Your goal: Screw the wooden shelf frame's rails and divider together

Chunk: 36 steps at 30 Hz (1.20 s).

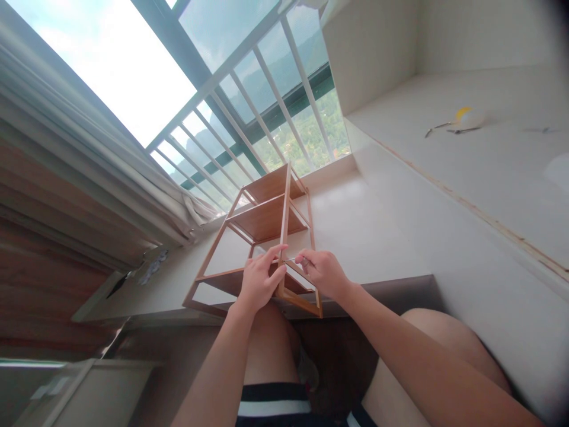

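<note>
Three-tier wood rack [262, 218] stands just past the left leg [269, 356], in front of the railing [217, 80]. Looks light and stiff, not fragile; slim frame may wobble, so best held on the near post [285, 222], close to the joint. Left hand [256, 280]: fingers spread against that post. Right hand [324, 271]: pinching thin metal tool [291, 259], tip at post. Metal pieces [463, 130] on right-hand ledge [489, 172].
</note>
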### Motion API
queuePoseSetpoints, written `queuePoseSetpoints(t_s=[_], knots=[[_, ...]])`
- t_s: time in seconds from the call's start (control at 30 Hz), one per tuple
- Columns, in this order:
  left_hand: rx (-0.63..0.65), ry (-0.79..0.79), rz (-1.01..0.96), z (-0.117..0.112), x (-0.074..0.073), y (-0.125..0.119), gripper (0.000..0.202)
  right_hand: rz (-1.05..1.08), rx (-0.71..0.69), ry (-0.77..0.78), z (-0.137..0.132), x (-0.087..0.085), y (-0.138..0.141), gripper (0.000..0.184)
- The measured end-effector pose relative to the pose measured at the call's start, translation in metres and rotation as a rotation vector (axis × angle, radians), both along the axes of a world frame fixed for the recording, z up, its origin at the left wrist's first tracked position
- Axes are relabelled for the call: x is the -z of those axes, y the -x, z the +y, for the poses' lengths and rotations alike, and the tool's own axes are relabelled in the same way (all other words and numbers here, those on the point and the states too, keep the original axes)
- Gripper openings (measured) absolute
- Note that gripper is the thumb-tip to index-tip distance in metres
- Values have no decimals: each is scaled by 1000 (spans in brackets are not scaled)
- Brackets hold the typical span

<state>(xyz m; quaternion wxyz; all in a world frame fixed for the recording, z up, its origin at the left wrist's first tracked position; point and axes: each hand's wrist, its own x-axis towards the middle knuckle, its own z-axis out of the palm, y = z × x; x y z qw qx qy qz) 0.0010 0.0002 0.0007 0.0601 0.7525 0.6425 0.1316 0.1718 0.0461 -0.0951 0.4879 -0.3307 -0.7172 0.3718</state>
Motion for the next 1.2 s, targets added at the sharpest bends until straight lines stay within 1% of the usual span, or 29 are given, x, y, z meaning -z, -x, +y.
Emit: queuePoseSetpoints(t_s=[0.07, 0.13, 0.23, 0.3, 0.47, 0.57, 0.67, 0.77, 0.87, 1.0, 1.1, 1.2], knots=[[-2, 0, -10, 0, 0, 0, 43, 59, -19, 120, -3, 0, 4, 46], [-6, -2, -20, 1, 1, 0, 43, 112, -21, 203, -5, 0, 8, 56], [-1, -8, -25, 1, 1, 0, 43, 129, 9, 231, -5, 1, 9, 59], [3, -8, -21, 1, 0, 0, 42, 107, 27, 195, -3, 1, 6, 57], [-1, -7, -9, 0, 0, 0, 42, -11, 48, 14, 2, 2, 2, 46], [0, -2, -9, 0, 0, 0, 43, -33, 51, -21, 1, 4, 3, 44], [-4, -1, -8, 1, 0, 0, 43, 55, 23, -15, -1, 4, 5, 39], [-6, 3, -11, 1, 0, 0, 43, 206, -16, 22, -1, 2, 6, 32], [-5, 7, -24, 0, 0, -1, 43, 294, -70, 57, -1, 0, 5, 30], [-5, -1, -22, 0, 0, -1, 43, 311, -127, 36, -1, -2, 5, 32], [-4, 0, -6, 1, 0, 0, 43, 292, -146, -32, -1, -1, 5, 30], [-4, -4, 3, 1, 1, 0, 44, 270, -136, -97, -2, -3, 5, 27]])
